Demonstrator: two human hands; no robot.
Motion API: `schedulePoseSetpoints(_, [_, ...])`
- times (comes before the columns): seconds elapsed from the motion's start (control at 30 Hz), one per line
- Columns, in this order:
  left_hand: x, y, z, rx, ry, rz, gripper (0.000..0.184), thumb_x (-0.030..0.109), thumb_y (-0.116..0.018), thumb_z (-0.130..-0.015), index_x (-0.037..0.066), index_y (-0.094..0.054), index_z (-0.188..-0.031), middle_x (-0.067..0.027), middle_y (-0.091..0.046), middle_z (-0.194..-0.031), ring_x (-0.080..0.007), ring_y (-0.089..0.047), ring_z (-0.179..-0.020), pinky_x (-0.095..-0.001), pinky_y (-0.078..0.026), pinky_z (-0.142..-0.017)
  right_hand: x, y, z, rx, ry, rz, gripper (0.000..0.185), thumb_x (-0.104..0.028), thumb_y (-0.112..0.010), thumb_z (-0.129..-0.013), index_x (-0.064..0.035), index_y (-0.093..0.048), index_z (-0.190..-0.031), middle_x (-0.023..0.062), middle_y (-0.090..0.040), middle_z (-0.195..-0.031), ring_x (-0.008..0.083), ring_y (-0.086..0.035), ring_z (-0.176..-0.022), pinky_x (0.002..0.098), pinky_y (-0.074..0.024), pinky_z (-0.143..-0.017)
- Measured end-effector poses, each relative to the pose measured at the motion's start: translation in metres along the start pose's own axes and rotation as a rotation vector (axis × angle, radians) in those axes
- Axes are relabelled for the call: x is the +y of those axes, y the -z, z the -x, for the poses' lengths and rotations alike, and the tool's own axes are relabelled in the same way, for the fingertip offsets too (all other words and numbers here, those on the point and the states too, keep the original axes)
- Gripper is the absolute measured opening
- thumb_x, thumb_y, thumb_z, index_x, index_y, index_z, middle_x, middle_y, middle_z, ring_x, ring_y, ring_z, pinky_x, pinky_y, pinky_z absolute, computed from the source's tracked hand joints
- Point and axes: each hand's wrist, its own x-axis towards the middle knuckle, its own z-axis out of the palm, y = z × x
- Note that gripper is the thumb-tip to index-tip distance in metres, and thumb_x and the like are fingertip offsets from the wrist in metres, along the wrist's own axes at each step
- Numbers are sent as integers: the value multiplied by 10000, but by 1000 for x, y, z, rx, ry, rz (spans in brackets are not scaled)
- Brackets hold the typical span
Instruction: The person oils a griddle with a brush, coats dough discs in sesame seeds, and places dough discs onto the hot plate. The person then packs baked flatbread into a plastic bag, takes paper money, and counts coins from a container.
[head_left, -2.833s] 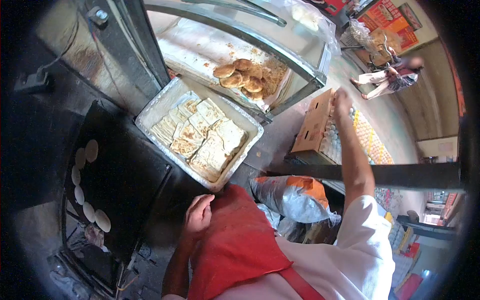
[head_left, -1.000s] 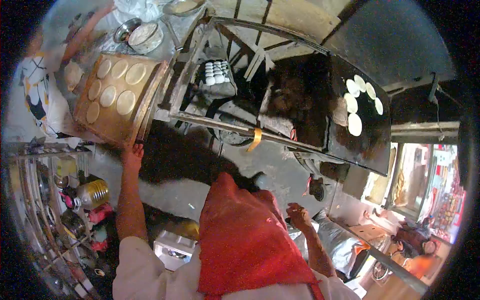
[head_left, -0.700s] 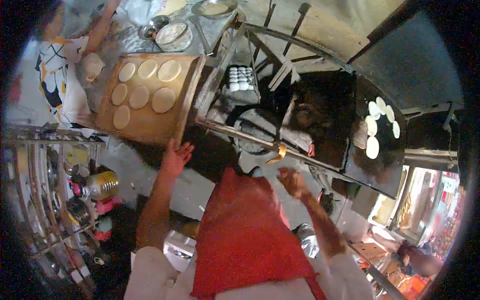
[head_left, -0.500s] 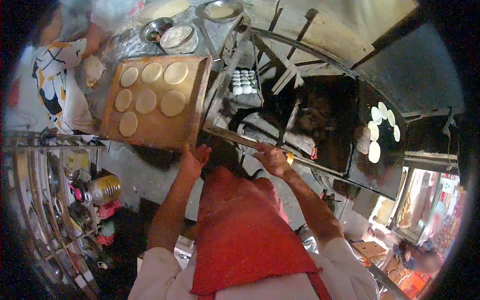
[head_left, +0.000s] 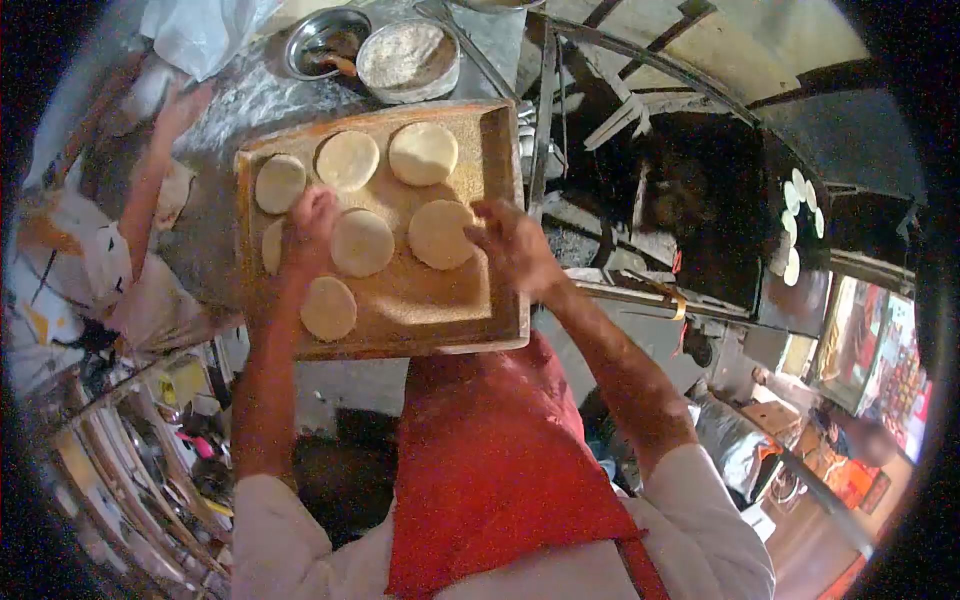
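A wooden tray (head_left: 420, 318) with a raised rim lies in front of me, holding several flat round dough discs (head_left: 347, 160). My left hand (head_left: 315, 215) is over the tray's left part with its fingers curled together. It partly covers one disc (head_left: 272, 247) and is close to a middle disc (head_left: 362, 243); whether it holds anything is hidden. My right hand (head_left: 515, 248) reaches across the right rim, thumb and fingers apart. Its fingertips are at the edge of the right-hand disc (head_left: 440, 235), which still lies flat on the tray.
Behind the tray, a floury bowl (head_left: 408, 60) and a metal bowl (head_left: 328, 45) stand on the dusted worktop. At left is another person's arm (head_left: 150, 190). A dark hot plate at right carries several pale discs (head_left: 790, 225). Shelving (head_left: 130, 450) stands at lower left.
My view has shifted left, bringing the tray nearer the middle. My left hand has moved from the tray's front edge to above the discs. My right hand has left the oven-side bar for the tray.
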Motion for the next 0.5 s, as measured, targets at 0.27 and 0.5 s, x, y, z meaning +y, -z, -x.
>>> schedulePoseSetpoints(0.27, [-94, -35, -118, 152, -128, -369, 322, 245, -679, -805, 20, -622, -1028, -207, -664, -969, -366, -641, -914, -434, -500, -809, 25, -37, -119, 177, -508, -671, 431, -244, -678, -879, 28, -555, -1191, 107, -644, -817, 214, -662, -693, 281, -503, -566])
schedulePoseSetpoints(0.5, [-34, -23, -95, -160, 57, -29, 301, 232, -691, -782, 24, -589, -974, -184, -645, -925, -326, -632, -892, -415, -494, -796, 24, -50, -131, 152, -463, -251, 347, -221, -729, -829, 25, -666, -1066, 126, -692, -847, 209, -679, -723, 309, -539, -616])
